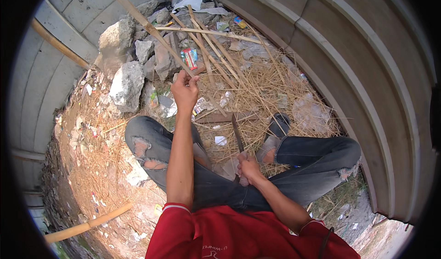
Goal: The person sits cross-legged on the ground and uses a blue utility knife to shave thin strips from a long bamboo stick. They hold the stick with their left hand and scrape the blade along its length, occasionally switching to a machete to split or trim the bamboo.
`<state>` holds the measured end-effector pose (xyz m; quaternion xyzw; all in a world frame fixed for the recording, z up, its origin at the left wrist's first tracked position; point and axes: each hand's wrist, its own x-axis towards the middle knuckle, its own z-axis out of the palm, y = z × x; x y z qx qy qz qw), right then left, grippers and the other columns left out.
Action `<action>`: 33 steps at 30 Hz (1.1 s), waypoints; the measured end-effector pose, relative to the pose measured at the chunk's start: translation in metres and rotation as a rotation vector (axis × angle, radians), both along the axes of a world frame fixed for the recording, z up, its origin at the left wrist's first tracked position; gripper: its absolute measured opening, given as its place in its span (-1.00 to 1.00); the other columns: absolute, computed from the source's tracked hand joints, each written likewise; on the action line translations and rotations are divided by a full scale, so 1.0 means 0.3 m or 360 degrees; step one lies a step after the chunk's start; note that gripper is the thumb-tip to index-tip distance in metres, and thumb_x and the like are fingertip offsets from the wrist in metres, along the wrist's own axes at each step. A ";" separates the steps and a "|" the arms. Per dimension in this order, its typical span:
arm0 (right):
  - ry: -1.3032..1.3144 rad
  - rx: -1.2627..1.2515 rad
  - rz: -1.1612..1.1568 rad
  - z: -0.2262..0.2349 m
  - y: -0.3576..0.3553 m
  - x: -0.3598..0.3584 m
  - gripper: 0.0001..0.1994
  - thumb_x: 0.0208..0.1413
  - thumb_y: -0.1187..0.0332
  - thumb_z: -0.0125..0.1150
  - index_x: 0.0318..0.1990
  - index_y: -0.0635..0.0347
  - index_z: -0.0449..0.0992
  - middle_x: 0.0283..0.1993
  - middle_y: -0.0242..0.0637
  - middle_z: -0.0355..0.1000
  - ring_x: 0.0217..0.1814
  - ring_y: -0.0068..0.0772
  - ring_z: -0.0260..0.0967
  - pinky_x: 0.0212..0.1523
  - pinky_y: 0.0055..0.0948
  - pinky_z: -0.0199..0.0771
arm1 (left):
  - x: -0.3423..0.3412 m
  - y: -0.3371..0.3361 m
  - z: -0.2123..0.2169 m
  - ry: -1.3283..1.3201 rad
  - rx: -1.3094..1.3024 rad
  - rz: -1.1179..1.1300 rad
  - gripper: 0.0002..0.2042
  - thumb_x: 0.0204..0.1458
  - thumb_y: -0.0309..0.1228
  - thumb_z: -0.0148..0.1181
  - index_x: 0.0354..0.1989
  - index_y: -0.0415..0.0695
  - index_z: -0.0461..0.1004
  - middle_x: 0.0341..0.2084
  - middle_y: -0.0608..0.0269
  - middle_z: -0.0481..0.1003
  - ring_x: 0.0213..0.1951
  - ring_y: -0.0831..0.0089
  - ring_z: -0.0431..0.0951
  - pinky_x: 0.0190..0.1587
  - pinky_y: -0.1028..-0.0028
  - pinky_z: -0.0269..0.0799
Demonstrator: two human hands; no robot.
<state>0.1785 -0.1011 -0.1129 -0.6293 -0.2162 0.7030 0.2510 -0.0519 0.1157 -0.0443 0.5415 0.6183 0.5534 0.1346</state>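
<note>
My left hand [185,92] is stretched forward, its fingers closed around the lower end of a long bamboo strip [146,24] that slants up and away to the far left. In my lap, my right hand [248,166] grips a knife by its cloth-wrapped handle. The dark, narrow knife blade [237,132] points away from me, above the straw between my feet. Beyond the blade, a flat piece of wood [226,116] lies on the ground. Several split bamboo strips [216,52] lie crossed in front of my left hand.
Broken concrete chunks [126,85] are heaped at the far left. A corrugated metal sheet [363,75] curves along the right side, and a pale panel wall [41,80] stands at the left. Shavings [275,89] and litter cover the ground. A bamboo pole [89,224] lies at the lower left.
</note>
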 end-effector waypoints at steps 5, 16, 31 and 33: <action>-0.0055 0.0803 0.0000 0.259 0.077 -0.014 -0.70 0.41 0.13 0.14 -0.21 0.19 0.36 -0.54 -0.43 0.26 -0.64 -0.57 0.24 -0.65 -0.45 0.27 | 0.036 -0.012 0.006 0.0097 0.0024 0.0005 -0.88 0.10 -0.56 0.34 -0.30 -0.28 0.50 -0.54 0.18 0.63 -0.47 0.54 0.66 -0.38 0.49 0.52; -0.0820 0.1122 0.0386 -0.159 -0.043 -0.070 -0.60 0.36 0.07 0.13 -0.15 0.35 0.46 -0.29 0.15 0.54 -0.24 0.26 0.51 -0.24 -0.02 0.43 | -0.002 -0.017 -0.004 0.0018 0.0002 0.0129 -0.87 0.06 -0.55 0.38 -0.33 -0.26 0.50 -0.53 0.11 0.64 -0.47 0.42 0.68 -0.37 0.44 0.54; -0.0831 0.0834 0.0553 -0.042 -0.060 -0.002 -0.60 0.37 0.09 0.15 -0.23 0.37 0.44 -0.29 0.21 0.51 -0.20 0.34 0.50 -0.24 0.00 0.45 | 0.059 -0.041 0.011 0.0124 -0.0130 -0.0025 -0.87 0.08 -0.56 0.37 -0.30 -0.26 0.50 -0.53 0.18 0.62 -0.48 0.51 0.64 -0.35 0.47 0.51; -0.0767 0.0818 0.0447 -0.100 -0.025 -0.013 -0.62 0.36 0.10 0.19 -0.26 0.31 0.42 -0.50 -0.14 0.40 -0.50 -0.19 0.38 -0.48 -0.22 0.36 | 0.052 -0.019 -0.044 0.0125 -0.0083 -0.0038 -0.86 0.05 -0.55 0.38 -0.30 -0.26 0.52 -0.54 0.10 0.62 -0.49 0.37 0.66 -0.37 0.39 0.53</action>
